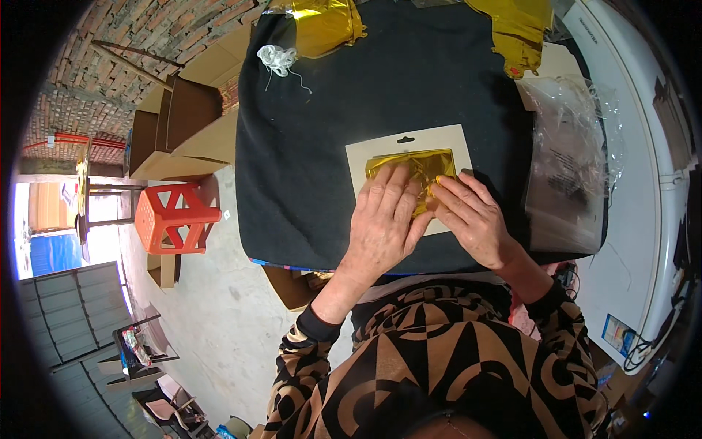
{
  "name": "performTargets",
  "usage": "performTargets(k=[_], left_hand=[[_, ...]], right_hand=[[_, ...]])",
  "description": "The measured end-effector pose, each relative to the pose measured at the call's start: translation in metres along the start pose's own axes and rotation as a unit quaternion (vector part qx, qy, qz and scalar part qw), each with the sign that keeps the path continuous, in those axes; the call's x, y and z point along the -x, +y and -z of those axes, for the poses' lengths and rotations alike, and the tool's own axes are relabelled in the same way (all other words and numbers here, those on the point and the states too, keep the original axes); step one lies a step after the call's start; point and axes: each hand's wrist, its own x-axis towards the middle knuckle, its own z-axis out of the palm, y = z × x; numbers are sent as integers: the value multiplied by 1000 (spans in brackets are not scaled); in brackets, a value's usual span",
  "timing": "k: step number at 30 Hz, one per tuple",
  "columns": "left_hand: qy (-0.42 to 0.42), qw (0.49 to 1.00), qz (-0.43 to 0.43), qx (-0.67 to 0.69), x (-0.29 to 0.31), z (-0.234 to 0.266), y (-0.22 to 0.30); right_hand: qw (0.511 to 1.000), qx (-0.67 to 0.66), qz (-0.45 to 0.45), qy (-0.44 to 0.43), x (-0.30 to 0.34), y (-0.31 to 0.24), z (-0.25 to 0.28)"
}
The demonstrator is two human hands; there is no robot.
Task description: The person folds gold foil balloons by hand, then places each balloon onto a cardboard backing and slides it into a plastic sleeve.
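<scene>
A folded sheet of shiny gold foil lies on a cream card with a hang hole at its top edge. My left hand lies flat across the left and middle of the foil, its fingers stretched out. At the foil's right edge, the extended fingers of my right hand press down on it, partly over the card's right border. Both palms hide the lower part of the foil and card. Under them is a table covered in black cloth.
White string sits at the table's far left, near gold foil pieces and a gold foil balloon at the far right. Clear plastic bags lie along the right edge. A red stool and cardboard boxes stand left.
</scene>
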Motion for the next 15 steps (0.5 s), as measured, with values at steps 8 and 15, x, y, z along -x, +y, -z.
performTargets(k=[8, 15], left_hand=[[-64, 995, 61, -45, 6, -21, -10], [-92, 991, 74, -69, 6, -25, -12]], right_hand=[[1000, -7, -4, -11, 0, 0, 0], [1000, -6, -10, -17, 1, -1, 1]])
